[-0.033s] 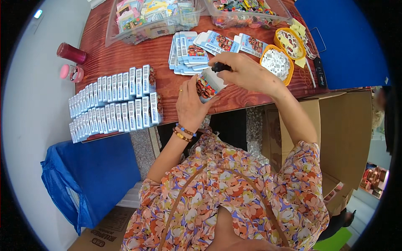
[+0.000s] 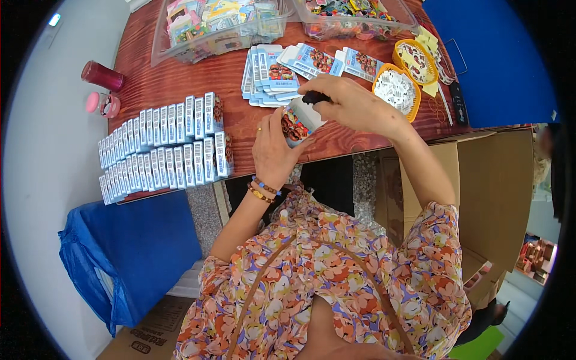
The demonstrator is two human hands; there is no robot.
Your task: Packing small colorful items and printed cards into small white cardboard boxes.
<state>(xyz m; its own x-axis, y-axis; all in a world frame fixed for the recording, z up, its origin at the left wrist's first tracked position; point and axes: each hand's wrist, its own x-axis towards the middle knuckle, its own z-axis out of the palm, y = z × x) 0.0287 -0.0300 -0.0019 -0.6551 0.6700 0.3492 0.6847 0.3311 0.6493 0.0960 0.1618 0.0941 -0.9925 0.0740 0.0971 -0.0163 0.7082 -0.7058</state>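
My left hand (image 2: 271, 147) is closed round a small blue and white carton (image 2: 294, 127) with a food picture on its face, held tilted above the table's front edge. The white flap at the carton's upper end stands up. At that end, my right hand (image 2: 360, 105) pinches a small black object (image 2: 315, 98), whose kind I cannot make out. Flat, unfolded cartons (image 2: 270, 69) of the same print lie in an overlapping pile just beyond my hands. To the left, two rows of filled-out cartons (image 2: 162, 165) stand upright side by side.
Two clear plastic bins (image 2: 225, 37) of small colourful packets and pieces stand at the back. At right are a yellow basket (image 2: 416, 111) of white slips and another yellow basket (image 2: 436, 75). A red jar (image 2: 102, 76) and a pink-lidded jar (image 2: 93, 103) sit far left. A large cardboard box (image 2: 492, 198) stands at right.
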